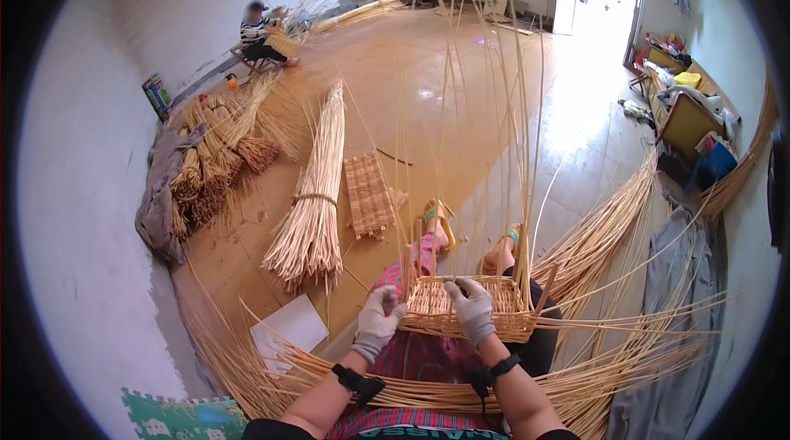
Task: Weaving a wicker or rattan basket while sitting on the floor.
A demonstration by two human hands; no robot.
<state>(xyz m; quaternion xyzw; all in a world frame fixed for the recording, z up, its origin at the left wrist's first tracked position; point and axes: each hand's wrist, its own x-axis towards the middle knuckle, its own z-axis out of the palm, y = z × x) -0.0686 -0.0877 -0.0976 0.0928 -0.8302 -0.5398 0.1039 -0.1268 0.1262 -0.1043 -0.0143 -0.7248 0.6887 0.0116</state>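
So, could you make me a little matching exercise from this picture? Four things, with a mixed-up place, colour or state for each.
Things
1. Rectangular wicker basket
2. Large bundle of wicker rods
3. Woven wicker panel
4. Flat board

Descriptions
A. Just right of the large bundle
B. White
C. At the gloved left hand and gloved right hand, tall rods rising from it
D. Tied around, its flared end nearest the camera

Right pairs: 1-C, 2-D, 3-A, 4-B.
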